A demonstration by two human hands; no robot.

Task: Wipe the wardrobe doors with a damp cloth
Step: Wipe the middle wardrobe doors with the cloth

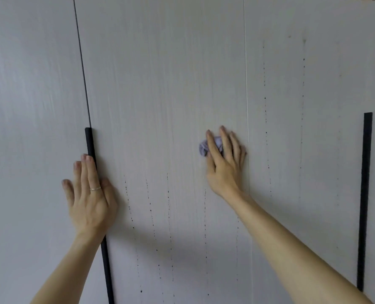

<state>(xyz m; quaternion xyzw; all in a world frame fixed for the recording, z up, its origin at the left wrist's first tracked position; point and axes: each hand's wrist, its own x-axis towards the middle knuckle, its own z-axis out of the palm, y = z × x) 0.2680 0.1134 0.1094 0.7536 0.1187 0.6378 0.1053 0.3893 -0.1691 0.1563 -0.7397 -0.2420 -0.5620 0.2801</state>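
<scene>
Wardrobe doors [160, 73], flat pale-grey panels with a faint vertical grain, fill the whole view. Three panels show.

1. Left panel [28, 106]: no marks visible. I cannot tell whether it has been wiped.
2. Left handle [89, 141], a slim black vertical bar, sits on the seam between the left and middle panels. My left hand [90, 200] lies flat across it. Its fingers [87, 172] are straight and pressed together, holding nothing. A thin silver ring [95, 188] is on one finger. I judge this hand to be steadying the door.
3. Middle panel, lower half: several vertical trails of small dark dots [151, 211] run down towards the bottom edge. The upper half shows no such trails.
4. Small crumpled lilac cloth [203, 148]: located on the middle panel at handle height, close to its right seam. My right hand [225, 165] covers most of it. Its fingers [225, 143] are spread and laid over the wad, pressing it against the door. The thumb is hidden.
5. Right panel [324, 95]: more dotted trails [266, 132], plus two faint smudges near the top. A second black bar handle [366, 194] stands near the right edge.

Status, as a judgement: work is partway. The middle panel is in hand; its lower trails and the entire right panel are not yet done.
</scene>
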